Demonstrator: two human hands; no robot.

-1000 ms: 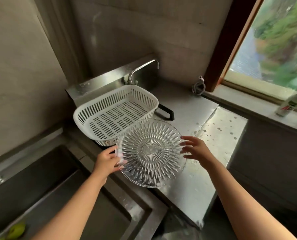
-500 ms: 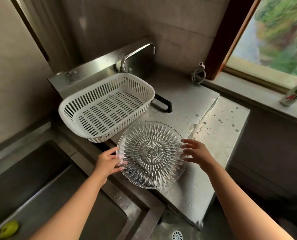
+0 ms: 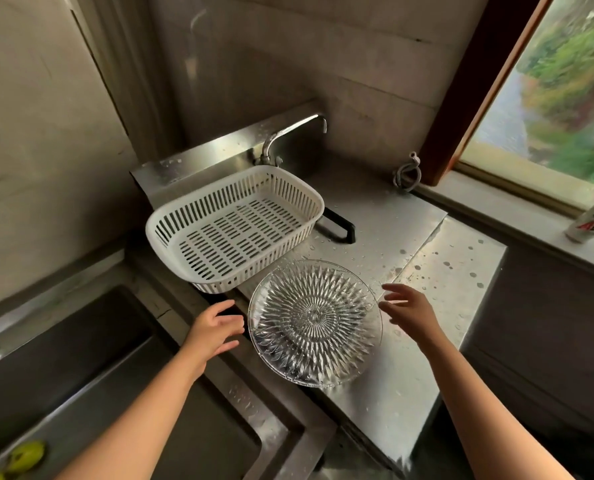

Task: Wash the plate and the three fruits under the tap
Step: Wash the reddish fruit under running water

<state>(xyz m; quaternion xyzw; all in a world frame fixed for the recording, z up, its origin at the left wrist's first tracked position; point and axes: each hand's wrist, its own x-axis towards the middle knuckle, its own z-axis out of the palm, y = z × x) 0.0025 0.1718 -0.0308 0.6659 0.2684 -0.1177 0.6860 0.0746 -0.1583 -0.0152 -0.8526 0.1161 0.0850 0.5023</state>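
Steel bench by window, wet with drops. Left hand and right hand both slack, fingers spread, holding nothing, each just beside glass plate on opposite sides. Plate rests flat on bench near front edge, close to sink. Judging by look: rigid, breakable, likely slick when wet; best taken by rim with both hands. White basket behind, tap beyond. Green fruits lie in sink corner, only two showing.

green fruits cut off, bottle cropped
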